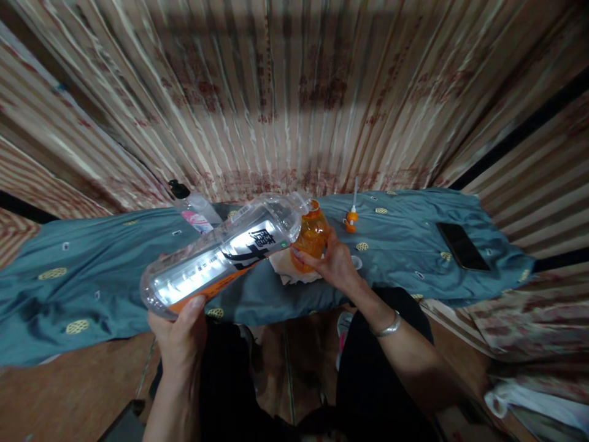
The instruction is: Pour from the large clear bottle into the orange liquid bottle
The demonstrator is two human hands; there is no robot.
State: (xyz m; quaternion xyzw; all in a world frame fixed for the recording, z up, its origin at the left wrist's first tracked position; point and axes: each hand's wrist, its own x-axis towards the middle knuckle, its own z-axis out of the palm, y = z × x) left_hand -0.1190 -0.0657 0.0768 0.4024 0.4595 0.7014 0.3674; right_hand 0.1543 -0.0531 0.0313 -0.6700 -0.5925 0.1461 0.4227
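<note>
My left hand [181,328] is wrapped round the base end of a large clear plastic bottle [202,270] with a silver, black and orange label. The bottle is tilted, its uncapped mouth at the rim of a small orange translucent bottle [314,233]. My right hand [338,261] grips that orange bottle from the right side. Beneath it lies a crumpled pale cloth or tissue [285,267]. An orange pump top with a clear tube [352,219] stands behind my right hand. Whether liquid flows between the two mouths cannot be made out.
A bottle with a black top and pink label [196,212] stands at the back left. A dark phone [462,245] lies on the right. A small whitish round piece [356,263] is beside my right hand. Blue-green patterned cloth [115,264] covers the surface; a patterned curtain [294,98] hangs behind.
</note>
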